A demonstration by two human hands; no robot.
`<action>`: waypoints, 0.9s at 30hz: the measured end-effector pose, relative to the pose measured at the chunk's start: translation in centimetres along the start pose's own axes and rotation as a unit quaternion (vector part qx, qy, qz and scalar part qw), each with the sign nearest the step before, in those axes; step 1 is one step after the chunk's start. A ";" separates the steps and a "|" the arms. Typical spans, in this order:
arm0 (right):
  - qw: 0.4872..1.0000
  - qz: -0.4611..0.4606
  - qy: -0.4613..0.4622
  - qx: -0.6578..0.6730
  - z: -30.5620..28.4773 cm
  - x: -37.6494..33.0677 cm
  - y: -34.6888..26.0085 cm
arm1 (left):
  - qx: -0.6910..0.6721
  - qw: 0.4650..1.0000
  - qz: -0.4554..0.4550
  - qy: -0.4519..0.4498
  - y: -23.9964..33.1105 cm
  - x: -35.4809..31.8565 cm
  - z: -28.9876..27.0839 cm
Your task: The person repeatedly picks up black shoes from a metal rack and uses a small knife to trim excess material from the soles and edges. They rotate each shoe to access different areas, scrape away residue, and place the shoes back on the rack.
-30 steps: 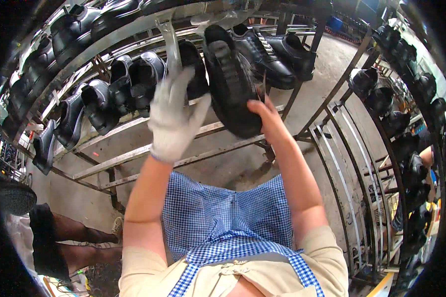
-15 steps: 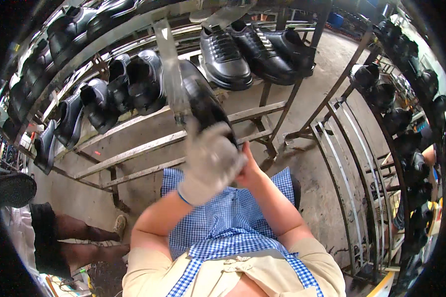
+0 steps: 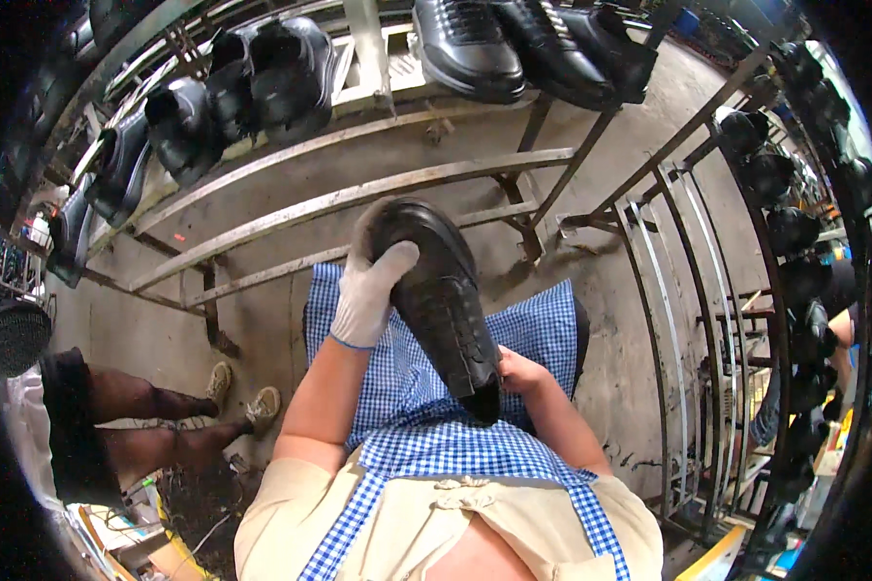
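Observation:
A black lace-up shoe (image 3: 443,308) is held in front of my apron, its rounded toe pointing away and its heel opening toward me. My left hand (image 3: 370,290), in a pale knitted glove, is wrapped around the toe end with the thumb lying across the upper. Close against the shoe's right side, by the heel, my bare right hand (image 3: 521,372) is closed on it. Its fingertips are partly hidden behind the shoe.
Ahead, a metal rack (image 3: 358,198) carries a row of black shoes (image 3: 291,77). On the right stands another rack (image 3: 683,320) with more shoes along it. Another person's legs (image 3: 155,436) are at the lower left, near loose cables.
The shoe has come down from the rack toward my body and now shows its laced upper. My left hand, blurred over its lower end before, now grips the toe. The racks sit higher in view.

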State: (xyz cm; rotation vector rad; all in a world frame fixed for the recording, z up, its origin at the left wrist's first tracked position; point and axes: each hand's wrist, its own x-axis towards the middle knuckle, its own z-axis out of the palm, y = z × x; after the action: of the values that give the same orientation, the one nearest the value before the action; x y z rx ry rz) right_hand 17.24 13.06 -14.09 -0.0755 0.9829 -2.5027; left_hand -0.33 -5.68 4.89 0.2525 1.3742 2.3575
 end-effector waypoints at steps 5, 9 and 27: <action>0.939 -0.001 0.275 -0.206 0.9 -1.4 -3.0 | 0.219 0.970 0.049 -0.091 0.5 -1.1 -0.2; 0.784 -0.253 0.298 -0.482 5.9 -0.9 -9.4 | 0.323 0.908 0.060 -0.259 1.9 -1.0 0.1; 0.410 -0.053 -0.063 -0.909 17.6 -2.8 -19.8 | 0.371 0.821 -0.044 -0.431 -1.5 -1.9 3.1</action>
State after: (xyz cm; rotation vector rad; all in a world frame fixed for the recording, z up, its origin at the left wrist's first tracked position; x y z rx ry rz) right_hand 15.82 15.92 12.32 -0.8897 2.9211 -0.1772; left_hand 2.87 -3.40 5.24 1.2508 1.6207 1.1805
